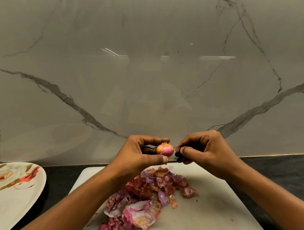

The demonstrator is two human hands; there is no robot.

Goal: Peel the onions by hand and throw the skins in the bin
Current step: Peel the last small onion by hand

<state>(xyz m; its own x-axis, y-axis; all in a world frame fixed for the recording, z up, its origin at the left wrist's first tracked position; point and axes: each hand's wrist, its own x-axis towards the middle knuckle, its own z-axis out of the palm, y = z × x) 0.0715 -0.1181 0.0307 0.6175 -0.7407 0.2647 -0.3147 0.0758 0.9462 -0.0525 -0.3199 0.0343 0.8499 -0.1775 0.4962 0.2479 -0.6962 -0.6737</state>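
Skins (142,204) heaped on the cutting board (215,208), none binned yet and no bin in view; above them my left hand (132,157) pinches a small, nearly bare onion (165,149), my right hand (203,150) curled tight beside it, on what I cannot tell

In front of me a glossy grey marble wall (145,70) with dark veins rises straight behind the black countertop (275,169). Thin streaks of light (218,56) glint on the wall, well above the countertop.
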